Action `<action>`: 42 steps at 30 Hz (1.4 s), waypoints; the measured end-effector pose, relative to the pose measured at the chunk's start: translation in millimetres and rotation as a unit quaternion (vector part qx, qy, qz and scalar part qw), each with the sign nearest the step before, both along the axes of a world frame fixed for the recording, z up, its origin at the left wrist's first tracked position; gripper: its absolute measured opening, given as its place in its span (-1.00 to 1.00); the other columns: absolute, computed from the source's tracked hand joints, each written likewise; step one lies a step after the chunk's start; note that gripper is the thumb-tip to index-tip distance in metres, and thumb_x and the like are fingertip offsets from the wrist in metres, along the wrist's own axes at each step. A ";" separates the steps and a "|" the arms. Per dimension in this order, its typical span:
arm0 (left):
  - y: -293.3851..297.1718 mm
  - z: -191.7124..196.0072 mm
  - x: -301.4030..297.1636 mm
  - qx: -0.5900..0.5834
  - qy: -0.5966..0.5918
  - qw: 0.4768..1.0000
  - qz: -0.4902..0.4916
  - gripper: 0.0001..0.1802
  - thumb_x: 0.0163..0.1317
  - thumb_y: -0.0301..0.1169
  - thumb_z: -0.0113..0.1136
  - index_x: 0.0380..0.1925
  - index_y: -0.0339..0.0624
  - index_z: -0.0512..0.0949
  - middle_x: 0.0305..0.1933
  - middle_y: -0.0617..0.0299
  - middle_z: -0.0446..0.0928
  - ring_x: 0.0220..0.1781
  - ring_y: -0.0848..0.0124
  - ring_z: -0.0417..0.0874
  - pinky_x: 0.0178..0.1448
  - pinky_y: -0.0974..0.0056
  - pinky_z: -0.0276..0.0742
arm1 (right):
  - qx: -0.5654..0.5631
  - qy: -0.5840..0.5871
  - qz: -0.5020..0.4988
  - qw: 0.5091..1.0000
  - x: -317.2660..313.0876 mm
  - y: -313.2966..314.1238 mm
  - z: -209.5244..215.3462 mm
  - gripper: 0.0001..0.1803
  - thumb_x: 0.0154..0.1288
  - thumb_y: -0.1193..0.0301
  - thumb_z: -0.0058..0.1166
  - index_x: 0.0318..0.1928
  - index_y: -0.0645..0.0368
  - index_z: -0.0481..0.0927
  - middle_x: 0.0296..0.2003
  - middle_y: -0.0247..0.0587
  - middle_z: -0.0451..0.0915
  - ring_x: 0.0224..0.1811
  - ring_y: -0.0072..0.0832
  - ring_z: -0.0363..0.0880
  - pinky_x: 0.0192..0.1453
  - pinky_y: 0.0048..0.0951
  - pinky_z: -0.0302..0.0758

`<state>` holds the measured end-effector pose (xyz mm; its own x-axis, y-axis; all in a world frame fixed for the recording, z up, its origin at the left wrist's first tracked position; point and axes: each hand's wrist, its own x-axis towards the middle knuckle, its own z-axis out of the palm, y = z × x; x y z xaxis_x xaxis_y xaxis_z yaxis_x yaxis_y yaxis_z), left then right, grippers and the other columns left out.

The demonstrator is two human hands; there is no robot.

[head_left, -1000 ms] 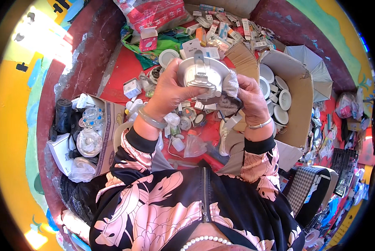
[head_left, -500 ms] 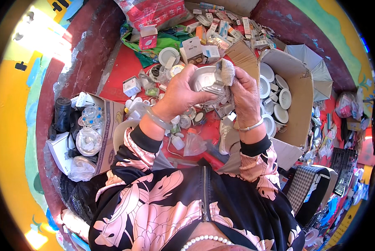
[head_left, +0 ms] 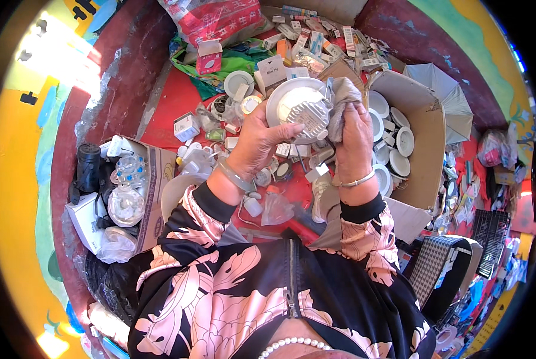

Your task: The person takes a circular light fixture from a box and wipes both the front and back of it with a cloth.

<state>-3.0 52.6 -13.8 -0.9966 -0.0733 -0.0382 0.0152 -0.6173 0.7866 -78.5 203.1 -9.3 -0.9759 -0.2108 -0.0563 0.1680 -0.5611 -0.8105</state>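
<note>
A round white recessed light fitting (head_left: 300,109), finned metal back toward the camera, was held up in the air over the middle of a red floor cloth (head_left: 163,113), with its wide rim standing clear on the far and left sides. The left hand (head_left: 261,140) was clamped on its near-left edge, thumb laid across the finned back. The right hand (head_left: 353,133) was closed on a grey rag (head_left: 340,105), which was pressed against the fitting's right edge and hid that part of the rim.

Below the fitting the cloth was crowded with small white boxes (head_left: 186,126), loose lamp parts and clear plastic bags (head_left: 276,208), leaving hardly any bare patch directly under the hands. The only open stretch of cloth lay toward its left edge, beside the dark red wall.

To the right, just beside the right hand, an open cardboard box (head_left: 426,128) held more round white fittings (head_left: 404,141) lying flat; its tall near wall stood close to the right wrist. At the cloth's left edge a lower cardboard box (head_left: 154,179) held clear plastic pieces and a black cylinder (head_left: 88,166). A heap of small packages (head_left: 316,30) filled the far edge.
</note>
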 end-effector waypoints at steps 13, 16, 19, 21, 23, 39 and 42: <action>-12.5 1.4 -0.7 -0.015 0.001 0.998 -0.064 -0.36 -0.14 -0.45 0.22 0.04 -0.38 0.35 -0.04 0.10 0.51 -0.03 0.35 0.56 0.12 0.29 0.42 | -0.010 0.047 0.191 0.980 0.1 11.5 12.5 -0.66 0.24 0.56 0.02 0.04 0.30 0.41 -0.13 -0.33 0.53 -0.10 -0.62 0.48 0.03 -0.58 0.43; -11.0 -0.3 -1.8 0.019 -0.011 0.998 -0.062 -0.35 -0.11 -0.48 0.26 0.08 -0.34 0.32 -0.06 0.15 0.51 -0.07 0.39 0.55 0.10 0.28 0.43 | 0.014 0.120 0.108 0.987 3.6 3.9 -0.1 -0.73 0.29 0.58 -0.06 0.00 0.30 0.44 -0.18 -0.33 0.53 -0.15 -0.65 0.47 -0.02 -0.62 0.42; -10.2 1.5 -1.2 0.018 -0.006 0.998 -0.061 -0.36 -0.12 -0.49 0.27 0.05 -0.35 0.33 -0.06 0.15 0.50 -0.08 0.40 0.55 0.08 0.28 0.45 | 0.057 0.151 0.035 0.986 3.5 -0.3 -4.5 -0.77 0.31 0.58 -0.10 -0.04 0.29 0.46 -0.23 -0.35 0.53 -0.21 -0.66 0.47 -0.08 -0.65 0.42; -7.5 -1.3 -0.7 0.004 -0.001 0.999 -0.047 -0.38 -0.12 -0.50 0.27 0.03 -0.34 0.35 -0.07 0.15 0.51 -0.08 0.41 0.55 0.05 0.29 0.46 | 0.064 0.144 -0.009 0.987 1.1 -1.0 -4.6 -0.79 0.32 0.58 -0.13 -0.06 0.28 0.47 -0.26 -0.36 0.53 -0.25 -0.66 0.47 -0.12 -0.66 0.43; -7.6 0.1 1.5 -0.016 0.015 0.999 -0.023 -0.40 -0.12 -0.51 0.27 0.02 -0.33 0.36 -0.09 0.16 0.51 -0.10 0.42 0.55 0.03 0.31 0.47 | 0.048 0.122 -0.048 0.990 -2.8 -0.4 -5.6 -0.81 0.33 0.58 -0.15 -0.09 0.28 0.48 -0.28 -0.36 0.53 -0.28 -0.66 0.47 -0.16 -0.65 0.44; -4.7 -6.8 7.2 -0.578 0.281 0.734 0.218 -0.51 -0.26 -0.60 0.30 -0.19 -0.29 0.45 -0.18 0.00 0.53 -0.14 0.11 0.59 -0.05 0.21 0.49 | 0.084 -0.004 0.186 0.979 4.8 4.8 16.1 -0.81 0.25 0.44 0.01 -0.16 0.26 0.47 -0.32 -0.37 0.51 -0.34 -0.66 0.46 -0.26 -0.63 0.42; -2.8 -8.2 5.9 -0.572 0.297 0.737 0.206 -0.50 -0.29 -0.59 0.32 -0.21 -0.28 0.45 -0.19 0.03 0.52 -0.15 0.12 0.58 -0.07 0.20 0.50 | 0.064 -0.006 0.155 0.986 6.3 5.6 18.4 -0.83 0.18 0.51 -0.02 -0.19 0.25 0.49 -0.34 -0.38 0.51 -0.35 -0.67 0.46 -0.27 -0.65 0.41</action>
